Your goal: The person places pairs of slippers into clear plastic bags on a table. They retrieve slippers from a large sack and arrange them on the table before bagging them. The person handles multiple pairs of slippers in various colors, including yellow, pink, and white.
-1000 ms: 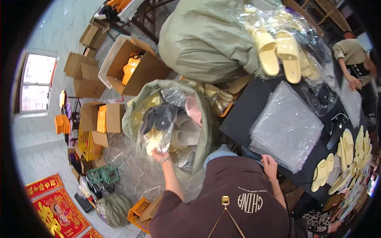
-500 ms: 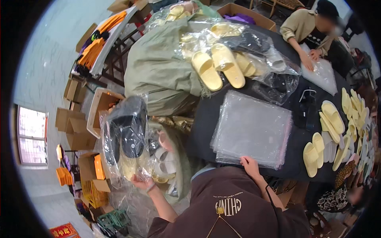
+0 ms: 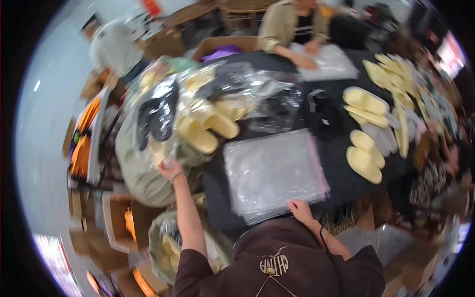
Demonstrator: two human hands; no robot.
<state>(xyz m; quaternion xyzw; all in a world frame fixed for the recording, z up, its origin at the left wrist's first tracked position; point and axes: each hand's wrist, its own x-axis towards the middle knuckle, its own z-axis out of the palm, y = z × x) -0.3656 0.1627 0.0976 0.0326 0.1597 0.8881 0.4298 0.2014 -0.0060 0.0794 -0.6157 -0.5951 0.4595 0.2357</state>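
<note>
Fingers of our left hand are closed on the lower end of a clear bag containing dark slippers, held over the grey-green sack. We note our right hand, fingers curled, at the near edge of the plastic-sheet stack on the black table; cannot tell whether they grip a sheet.

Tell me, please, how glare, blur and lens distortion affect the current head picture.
Head view: glare streaks the clear plastic bag of dark slippers in the left hand; head view, upper left: the person in a pale top looks blurred; head view, lower left: the bright white window is washed out, leaning near the fisheye picture's curved edge.
</note>
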